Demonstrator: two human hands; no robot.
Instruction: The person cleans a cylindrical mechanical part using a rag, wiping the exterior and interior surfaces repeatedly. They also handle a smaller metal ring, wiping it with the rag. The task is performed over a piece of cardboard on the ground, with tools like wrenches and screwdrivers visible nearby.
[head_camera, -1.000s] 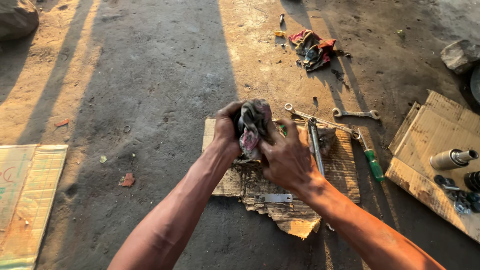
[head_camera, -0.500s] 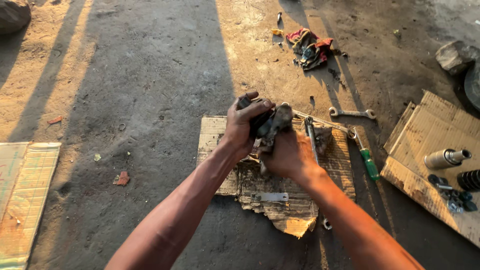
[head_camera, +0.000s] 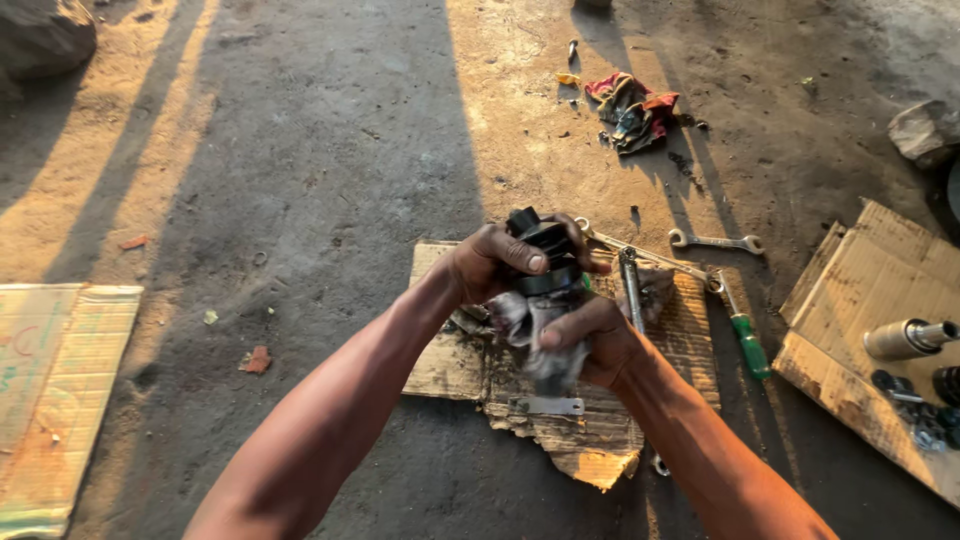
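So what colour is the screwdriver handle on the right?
Green, on the screwdriver beside the torn cardboard; head view.

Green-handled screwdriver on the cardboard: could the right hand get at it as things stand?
Probably not at once: the right hand is wrapped around a rag, though the green-handled screwdriver lies uncovered beside it.

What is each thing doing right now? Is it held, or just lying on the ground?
left hand: shut on black part
black part: held up
right hand: shut on dirty rag
dirty rag: bunched under the part
wrench: lying flat
green-handled screwdriver: lying flat
coloured cloth: crumpled on ground
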